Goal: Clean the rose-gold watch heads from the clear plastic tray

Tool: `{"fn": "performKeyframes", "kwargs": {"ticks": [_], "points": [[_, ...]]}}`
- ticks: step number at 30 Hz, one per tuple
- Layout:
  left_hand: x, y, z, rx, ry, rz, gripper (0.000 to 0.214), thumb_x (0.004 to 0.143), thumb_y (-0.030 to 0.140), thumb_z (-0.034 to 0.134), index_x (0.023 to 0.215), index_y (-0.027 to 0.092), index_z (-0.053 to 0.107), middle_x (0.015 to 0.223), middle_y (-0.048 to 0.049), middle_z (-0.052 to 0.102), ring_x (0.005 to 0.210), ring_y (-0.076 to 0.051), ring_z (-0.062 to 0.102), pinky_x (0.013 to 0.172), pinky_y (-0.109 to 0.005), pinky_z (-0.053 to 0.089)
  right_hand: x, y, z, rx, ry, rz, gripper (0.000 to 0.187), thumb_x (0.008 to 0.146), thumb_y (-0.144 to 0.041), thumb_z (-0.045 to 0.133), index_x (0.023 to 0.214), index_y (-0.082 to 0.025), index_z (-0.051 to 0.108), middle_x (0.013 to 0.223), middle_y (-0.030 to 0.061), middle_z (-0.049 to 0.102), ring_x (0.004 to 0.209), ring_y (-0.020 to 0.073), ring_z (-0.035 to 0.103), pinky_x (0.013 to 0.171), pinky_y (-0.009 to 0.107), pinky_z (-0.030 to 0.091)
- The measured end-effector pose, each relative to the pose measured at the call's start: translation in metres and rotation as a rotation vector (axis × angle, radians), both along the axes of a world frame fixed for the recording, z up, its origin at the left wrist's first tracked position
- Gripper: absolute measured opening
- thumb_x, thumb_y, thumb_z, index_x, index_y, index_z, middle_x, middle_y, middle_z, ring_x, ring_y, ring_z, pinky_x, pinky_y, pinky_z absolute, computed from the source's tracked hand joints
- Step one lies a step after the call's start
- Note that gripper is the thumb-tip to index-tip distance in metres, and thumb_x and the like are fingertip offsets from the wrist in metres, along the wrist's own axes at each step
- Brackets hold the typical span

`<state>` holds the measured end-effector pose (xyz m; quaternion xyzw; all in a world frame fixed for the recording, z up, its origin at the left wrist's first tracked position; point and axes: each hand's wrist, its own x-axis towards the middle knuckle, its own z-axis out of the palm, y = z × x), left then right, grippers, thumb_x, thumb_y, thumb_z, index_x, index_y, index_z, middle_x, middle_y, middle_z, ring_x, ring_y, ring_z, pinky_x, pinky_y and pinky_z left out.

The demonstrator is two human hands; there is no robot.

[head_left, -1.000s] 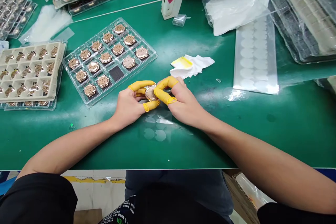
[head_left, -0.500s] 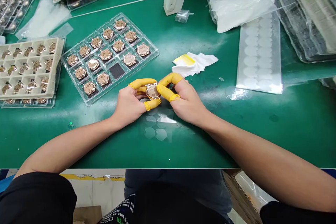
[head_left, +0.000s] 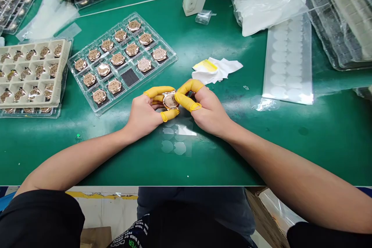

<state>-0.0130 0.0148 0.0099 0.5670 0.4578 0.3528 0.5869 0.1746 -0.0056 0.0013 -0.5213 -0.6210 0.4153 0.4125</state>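
Green mat [head_left: 261,155] | rose-gold watch [head_left: 170,100] | between left hand [head_left: 142,116], right hand [head_left: 207,112] fingers [head_left: 186,102]

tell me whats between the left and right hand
A round rose-gold watch case sits between the left hand and the right hand, pinched by their yellow finger cots, as the head view shows.

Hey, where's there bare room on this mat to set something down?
Widest: the green mat between the sticker sheet and right forearm. Also a patch between the clear tray and white wipe. Crowded: the left, with stacked trays, and the top right, with bagged sheets.
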Motion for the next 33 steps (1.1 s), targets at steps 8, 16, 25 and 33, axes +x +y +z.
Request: {"fn": "performKeyframes", "kwargs": {"ticks": [8, 16, 25, 33], "points": [[0.0, 0.0, -0.001, 0.011, 0.013, 0.0, 0.065, 0.058, 0.028, 0.096, 0.119, 0.017, 0.075, 0.111, -0.007, 0.084, 0.099, -0.022, 0.08, 0.093, -0.035, 0.069, -0.001, -0.001, 0.001, 0.012, -0.029, 0.002, 0.013, 0.096, -0.037, 0.06, 0.093, -0.024, 0.059, 0.1, 0.0048, 0.069, 0.102, 0.0242, 0.059, 0.09, 0.042, 0.044], [0.001, -0.001, 0.001, 0.012, 0.003, 0.005, 0.064, 0.058, 0.026, 0.095, 0.118, 0.016, 0.075, 0.11, -0.007, 0.083, 0.097, -0.021, 0.08, 0.09, -0.033, 0.069, -0.001, 0.0, 0.001, 0.023, -0.06, -0.002, 0.013, 0.097, -0.036, 0.061, 0.093, -0.024, 0.059, 0.097, 0.004, 0.067, 0.1, 0.0235, 0.059, 0.094, 0.044, 0.044], [0.001, 0.0, 0.0, 0.015, 0.013, 0.016, 0.062, 0.06, 0.029, 0.095, 0.117, 0.017, 0.075, 0.099, -0.0047, 0.083, 0.09, -0.019, 0.079, 0.089, -0.034, 0.069, 0.019, 0.007, 0.007, 0.389, -0.228, -0.382, 0.024, 0.105, -0.045, 0.053, 0.098, -0.026, 0.065, 0.103, 0.0089, 0.065, 0.107, 0.0288, 0.055, 0.102, 0.053, 0.042], [0.001, 0.0, 0.001, 0.02, 0.024, 0.003, 0.062, 0.061, 0.029, 0.095, 0.119, 0.018, 0.075, 0.102, -0.0049, 0.083, 0.092, -0.02, 0.079, 0.088, -0.033, 0.07, 0.08, 0.072, -0.032, 0.094, -0.591, -0.505, 0.032, 0.073, -0.034, 0.095, 0.092, -0.017, 0.075, 0.105, 0.0131, 0.062, 0.115, 0.0364, 0.047, 0.099, 0.065, 0.03]]}}
